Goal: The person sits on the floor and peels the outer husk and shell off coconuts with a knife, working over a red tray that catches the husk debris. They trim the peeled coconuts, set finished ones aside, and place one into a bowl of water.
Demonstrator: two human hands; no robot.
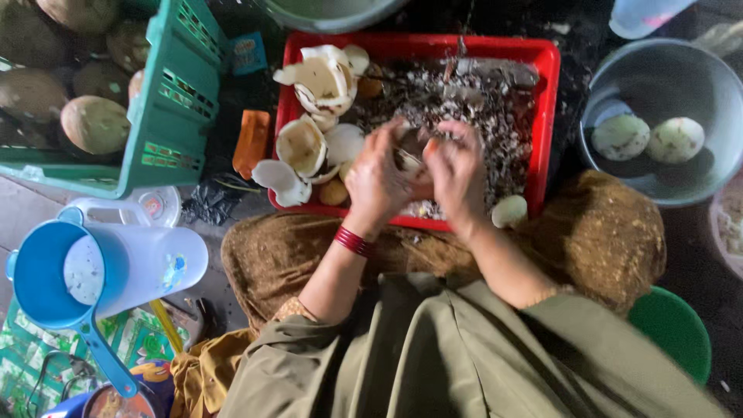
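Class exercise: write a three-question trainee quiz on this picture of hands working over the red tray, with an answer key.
1. True or false: both hands meet over the red tray.
2. How many peeled pale round pieces lie in the grey basin?
3. Which wrist wears the red bangles: A left, B right?

Key: 1 true. 2 two. 3 A, left.

Small piece [410,155] between both grips, mostly hidden
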